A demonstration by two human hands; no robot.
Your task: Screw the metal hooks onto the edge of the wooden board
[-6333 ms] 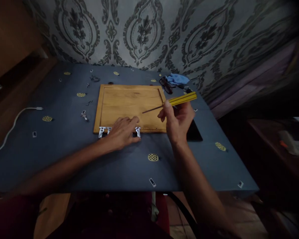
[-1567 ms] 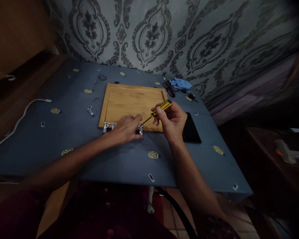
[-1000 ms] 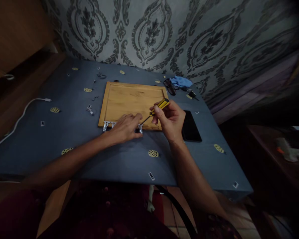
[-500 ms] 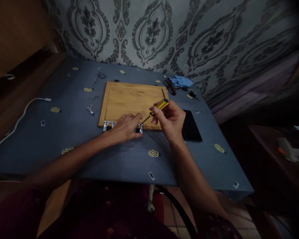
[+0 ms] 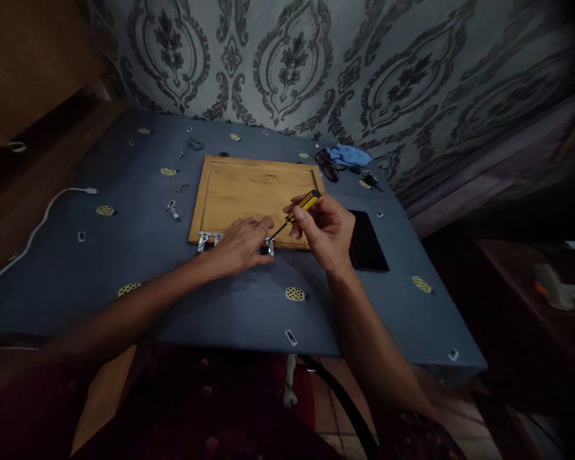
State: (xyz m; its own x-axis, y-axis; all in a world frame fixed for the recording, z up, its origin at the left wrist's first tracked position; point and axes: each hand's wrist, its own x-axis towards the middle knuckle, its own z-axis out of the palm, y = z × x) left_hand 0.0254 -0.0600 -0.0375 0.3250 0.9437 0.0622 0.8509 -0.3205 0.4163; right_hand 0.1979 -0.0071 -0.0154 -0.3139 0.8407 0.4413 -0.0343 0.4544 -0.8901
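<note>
A framed wooden panel (image 5: 256, 185) lies flat on the table, with metal hinges along its near edge. My left hand (image 5: 239, 246) bears down on that edge, its index finger above and its thumb below a silver hinge (image 5: 270, 248). Another hinge (image 5: 202, 241) sits at the panel's near left corner; the hardware between them is partly covered by my left hand. Closed around a yellow and black screwdriver (image 5: 308, 201) is my right hand (image 5: 330, 233). The shaft slants down left, its tip at the hinge by my left fingers; whether it sits in a screw is too small to tell.
Left of the panel lie a loose hinge (image 5: 173, 211), small screws (image 5: 182, 187) and a white cable (image 5: 52, 211). A black phone or tablet (image 5: 368, 241) is beside my right hand. Sunglasses (image 5: 326, 166), a blue cloth (image 5: 349, 155) and keys (image 5: 370, 179) lie at the back right.
My right hand and the screwdriver handle have shifted slightly left. The tip stays at the same hinge, and my left hand keeps its place.
</note>
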